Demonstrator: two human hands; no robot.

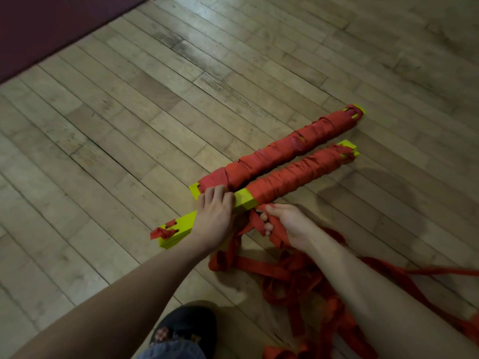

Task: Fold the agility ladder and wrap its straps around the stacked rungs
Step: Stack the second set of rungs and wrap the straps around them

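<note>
Nearest the camera, a black shoe [186, 325] and a bit of blue denim [171, 349] sit at the bottom edge of the wooden floor [108, 130]. Loose red strap [290, 275] lies tangled on the boards just beyond them, trailing off to the right. Past that, the left hand [213, 216] presses down on the bare yellow part of the near bundle of stacked rungs [298, 177], fingers curled over its top edge. The right hand [287, 224] is clenched around a length of strap just below the bundle's wrapped section. A second, fully wrapped bundle [285, 149] lies just beside it, parallel.
</note>
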